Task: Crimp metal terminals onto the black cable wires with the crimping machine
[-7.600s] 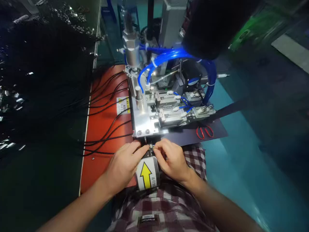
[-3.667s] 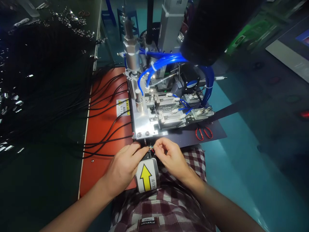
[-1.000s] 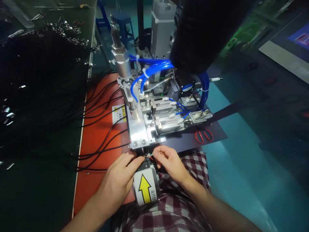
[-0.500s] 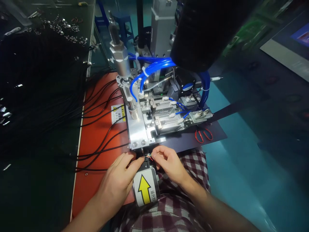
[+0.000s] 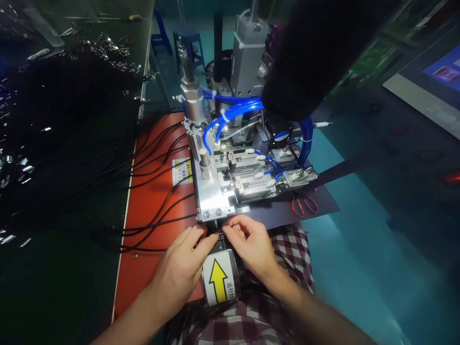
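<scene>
The left hand (image 5: 181, 261) and right hand (image 5: 254, 243) meet at the near edge of a bench-mounted machine (image 5: 212, 189), their fingertips just beside each other. A tiny workpiece (image 5: 220, 233) lies between them, over a dark mount and too small to make out. The right thumb and forefinger are pinched together at its right side; whether they grip it cannot be told. The left thumb reaches its left side with the other fingers curled, and how far open that grasp is cannot be told either. A black cable (image 5: 153, 250) runs across the red panel (image 5: 143, 282) and disappears beneath the left hand. Near the wrists, a label with a yellow arrow (image 5: 218, 280) points toward the far side. To the right lie red-handled scissors (image 5: 304, 205); blue air tubes (image 5: 244, 108) arch over the machine, and dark cables (image 5: 64, 105) heap on the left tabletop (image 5: 89, 287)
</scene>
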The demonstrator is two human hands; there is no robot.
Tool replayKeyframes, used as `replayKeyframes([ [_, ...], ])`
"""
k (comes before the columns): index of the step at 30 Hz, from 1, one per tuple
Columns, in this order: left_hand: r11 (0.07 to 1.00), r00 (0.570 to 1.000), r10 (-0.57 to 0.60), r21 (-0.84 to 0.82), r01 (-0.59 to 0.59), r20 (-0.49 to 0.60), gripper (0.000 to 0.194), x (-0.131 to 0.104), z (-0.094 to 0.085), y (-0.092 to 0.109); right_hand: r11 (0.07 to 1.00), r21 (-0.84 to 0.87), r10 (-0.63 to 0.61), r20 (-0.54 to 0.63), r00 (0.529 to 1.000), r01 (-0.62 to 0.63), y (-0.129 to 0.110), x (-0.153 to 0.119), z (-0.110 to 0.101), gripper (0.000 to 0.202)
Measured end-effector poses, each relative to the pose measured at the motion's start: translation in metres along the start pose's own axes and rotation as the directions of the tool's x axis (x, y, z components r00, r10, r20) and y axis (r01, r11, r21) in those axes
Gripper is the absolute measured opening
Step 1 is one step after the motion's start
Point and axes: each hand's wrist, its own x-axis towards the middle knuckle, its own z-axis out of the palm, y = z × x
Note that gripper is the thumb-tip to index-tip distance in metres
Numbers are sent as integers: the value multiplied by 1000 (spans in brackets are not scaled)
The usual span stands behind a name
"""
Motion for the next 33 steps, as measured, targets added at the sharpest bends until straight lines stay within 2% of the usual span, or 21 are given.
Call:
replayKeyframes([
  [6,1000,1000,-10,-16,10,16,32,0,1,-2,998,70,1,-6,1000,-1,4,-6,-4,15],
  [9,1000,1000,-8,-16,9,20,32,-2,2,-2,971,201,120,57,991,-129,6,-1,-6,15],
  [12,1000,1000,-5,-16,5,8,32,-3,2,-2,882,345,257,223,940,-322,6,7,-9,17],
  [14,1000,1000,-10,-22,10,6,32,-3,1,-2,864,351,285,252,925,-362,7,7,-12,18],
  [18,999,1000,-9,-39,9,8,34,-2,1,-1,938,233,237,107,966,-256,10,-6,-14,20],
  [22,999,1000,-14,-50,14,11,33,-1,1,-2,990,36,132,81,988,-135,3,-19,-10,20],
  [24,999,1000,-17,-47,18,8,33,-1,1,-2,991,-131,28,36,999,-23,-4,-20,-9,16],
  [27,999,1000,-10,-50,11,9,33,-1,1,-2,928,-338,-163,14,986,158,-12,-18,-11,16],
  [28,999,1000,-8,-51,9,13,32,-1,1,-2,919,-352,-185,21,983,180,-12,-16,-12,16],
  [30,999,1000,-10,-51,11,21,31,-1,1,-1,959,-251,-122,50,991,131,-9,-10,-14,16],
  [33,999,1000,-10,-51,11,15,29,-1,0,-1,993,60,89,171,981,-100,1,-2,-17,18],
])
